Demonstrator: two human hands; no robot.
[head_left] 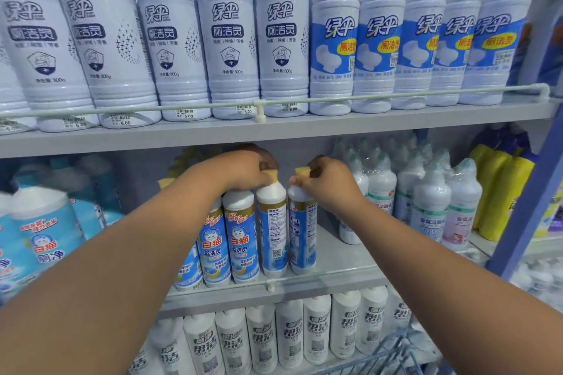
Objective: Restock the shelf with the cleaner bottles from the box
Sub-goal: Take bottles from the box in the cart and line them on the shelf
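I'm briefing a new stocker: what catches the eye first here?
Two bare arms reach in to the middle shelf, the left hand and right hand each gripping a yellow-capped cleaner bottle by its top. Above them, a row of tall white bottles fills the top shelf behind a rail.

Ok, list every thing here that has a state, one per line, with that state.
left hand: grips the yellow cap of the left held bottle.
right hand: grips the cap of the right held bottle.
left held bottle: upright on the middle shelf, back label facing out.
right held bottle: upright, beside the other, back label out.
cat-label bottles: upright, front labels out.
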